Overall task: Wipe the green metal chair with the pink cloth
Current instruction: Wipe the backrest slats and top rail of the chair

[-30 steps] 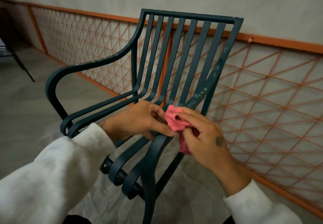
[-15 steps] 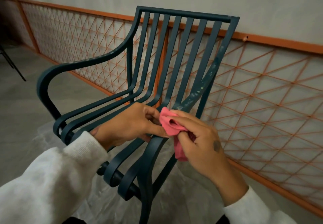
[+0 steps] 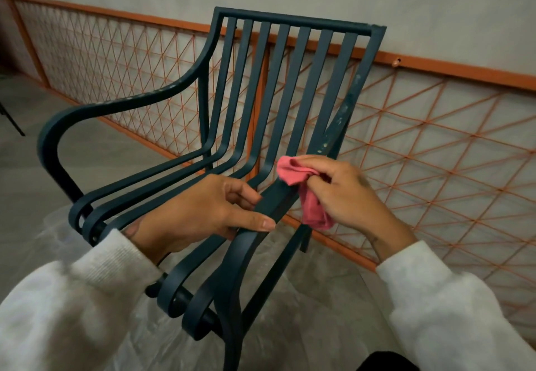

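**Specks lie up the rail from the cloth**

The green metal chair (image 3: 290,20) stands mid-scene, and its right armrest (image 3: 275,202) runs from near centre up to the far right. The right hand (image 3: 348,196) curls its fingers round the bunched pink cloth (image 3: 293,172) and presses it onto that rail. Pale specks (image 3: 324,147) sit just beyond the cloth along the rail, so the stroke probably goes far-right. The left hand (image 3: 197,211) clamps the rail on the nearer side, thumb on top.
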Motion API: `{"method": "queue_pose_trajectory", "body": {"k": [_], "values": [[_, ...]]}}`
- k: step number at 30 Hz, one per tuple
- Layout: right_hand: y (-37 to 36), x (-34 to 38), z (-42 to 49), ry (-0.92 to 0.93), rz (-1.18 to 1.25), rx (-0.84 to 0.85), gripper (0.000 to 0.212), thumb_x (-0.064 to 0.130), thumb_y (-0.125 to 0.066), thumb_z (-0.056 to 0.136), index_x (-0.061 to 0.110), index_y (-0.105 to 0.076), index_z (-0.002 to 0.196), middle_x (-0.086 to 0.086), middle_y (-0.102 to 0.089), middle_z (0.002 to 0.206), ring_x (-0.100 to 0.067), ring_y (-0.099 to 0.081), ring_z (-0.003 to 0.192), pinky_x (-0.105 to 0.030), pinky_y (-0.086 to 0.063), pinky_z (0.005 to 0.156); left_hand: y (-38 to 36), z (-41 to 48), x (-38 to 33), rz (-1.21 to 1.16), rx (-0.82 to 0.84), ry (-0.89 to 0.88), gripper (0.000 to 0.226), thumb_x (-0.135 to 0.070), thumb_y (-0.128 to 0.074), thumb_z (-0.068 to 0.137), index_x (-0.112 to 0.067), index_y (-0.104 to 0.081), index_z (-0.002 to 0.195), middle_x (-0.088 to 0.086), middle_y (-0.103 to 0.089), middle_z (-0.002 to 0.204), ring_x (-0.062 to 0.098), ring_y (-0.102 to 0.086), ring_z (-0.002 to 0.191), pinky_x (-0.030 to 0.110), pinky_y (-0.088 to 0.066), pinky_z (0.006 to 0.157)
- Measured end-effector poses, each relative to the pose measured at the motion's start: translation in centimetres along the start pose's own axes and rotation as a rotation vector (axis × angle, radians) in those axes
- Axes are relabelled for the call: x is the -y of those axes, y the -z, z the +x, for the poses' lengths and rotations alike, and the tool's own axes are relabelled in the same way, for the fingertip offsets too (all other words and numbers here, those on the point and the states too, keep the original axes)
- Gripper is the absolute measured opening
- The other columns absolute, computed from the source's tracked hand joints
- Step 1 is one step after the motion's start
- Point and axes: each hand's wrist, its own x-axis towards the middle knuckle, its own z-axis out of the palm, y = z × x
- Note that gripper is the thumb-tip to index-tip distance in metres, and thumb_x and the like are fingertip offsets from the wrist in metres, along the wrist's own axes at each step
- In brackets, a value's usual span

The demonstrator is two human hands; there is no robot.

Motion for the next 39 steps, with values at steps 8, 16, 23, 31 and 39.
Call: {"method": "queue_pose_trajectory", "body": {"k": [8,16,23,31,39], "values": [[-0.6,-1.1,-1.9,0.077,0.212,0.059,0.04,0.005,-0.053,0.093,0.036,-0.074,0.108,0.028,-0.067,0.116,0.005,-0.061,0.11,-0.025,-0.049,0.093,0.2,0.2,0.2,0.004,-0.003,-0.004,0.026,-0.023,-0.088,0.061,-0.019,-0.072,0.081,-0.011,-0.07,0.074,0.005,-0.068,0.064,0.014,-0.049,0.051],[-1.1,-0.8,-0.4,0.109,-0.004,-0.003,0.038,0.01,-0.053,0.095,0.038,-0.069,0.114,0.029,-0.061,0.123,0.01,-0.054,0.114,-0.018,-0.046,0.099,0.1,0.1,0.3,-0.01,-0.013,-0.004,0.028,-0.021,-0.088,0.061,-0.015,-0.072,0.083,-0.007,-0.071,0.076,0.008,-0.069,0.066,0.015,-0.049,0.052],[-0.7,-2.5,-2.7,0.113,0.186,-0.006,0.037,0.008,-0.053,0.094,0.035,-0.073,0.11,0.024,-0.064,0.125,0.002,-0.057,0.118,-0.034,-0.048,0.103,0.0,-0.3,0.5,0.007,-0.016,-0.017,0.031,-0.024,-0.086,0.065,-0.013,-0.071,0.09,0.006,-0.072,0.088,0.016,-0.071,0.074,0.019,-0.053,0.057],[-2.7,-0.4,-2.8,0.253,0.023,0.0,0.04,0.007,-0.05,0.092,0.033,-0.069,0.116,0.032,-0.059,0.123,0.016,-0.049,0.119,-0.006,-0.035,0.103,-0.1,-0.4,0.5,0.018,-0.017,-0.03,0.026,-0.026,-0.086,0.065,-0.02,-0.072,0.085,0.001,-0.073,0.087,0.012,-0.07,0.073,0.017,-0.051,0.056],[-1.1,-1.1,-0.6,0.017,0.059,-0.115,0.034,0.011,-0.056,0.094,0.035,-0.072,0.111,0.027,-0.065,0.118,0.011,-0.056,0.108,-0.027,-0.046,0.104,-0.2,-0.5,0.5,0.046,-0.052,-0.01,0.038,-0.031,-0.087,0.062,-0.015,-0.071,0.093,0.003,-0.072,0.088,0.017,-0.071,0.078,0.022,-0.055,0.061]]}}
